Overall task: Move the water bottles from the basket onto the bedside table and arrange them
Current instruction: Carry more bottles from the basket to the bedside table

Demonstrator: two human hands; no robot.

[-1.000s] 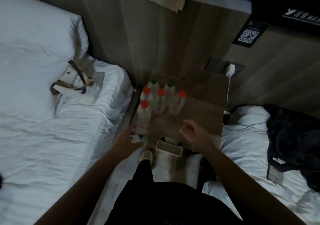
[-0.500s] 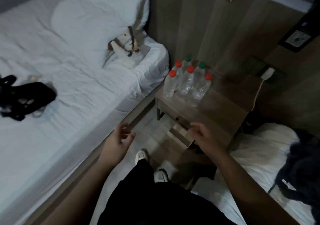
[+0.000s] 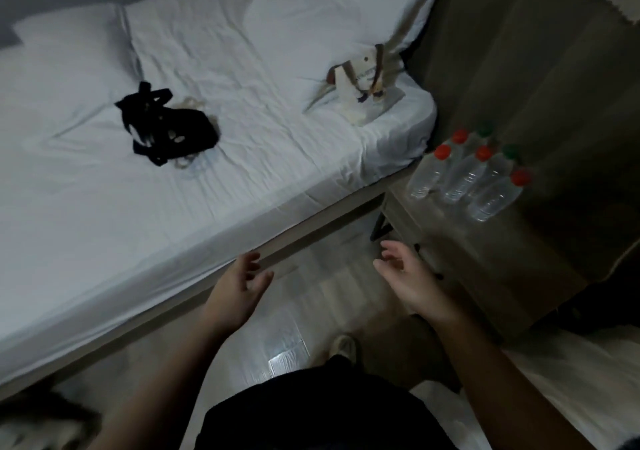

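Note:
Several clear water bottles (image 3: 465, 176) with red and green caps stand grouped on the wooden bedside table (image 3: 485, 259) at the right. My left hand (image 3: 239, 283) hovers over the floor beside the bed edge, fingers relaxed and holding nothing. My right hand (image 3: 405, 273) hangs in front of the table's near corner, fingers loosely spread and empty. No basket is clearly visible; a blurred dark shape (image 3: 45, 422) sits at the bottom left corner.
A white bed (image 3: 173, 190) fills the left with a black strappy item (image 3: 166, 131) and a small cream bag (image 3: 363, 82) on it. A wooden wall panel (image 3: 536, 69) rises behind the table. Pale floor (image 3: 294, 339) lies between the beds; a second bed's white edge (image 3: 571, 380) lies at right.
The view has swung left toward the bed. Both hands have drawn back from the table, and the bottles now sit at the right edge of view.

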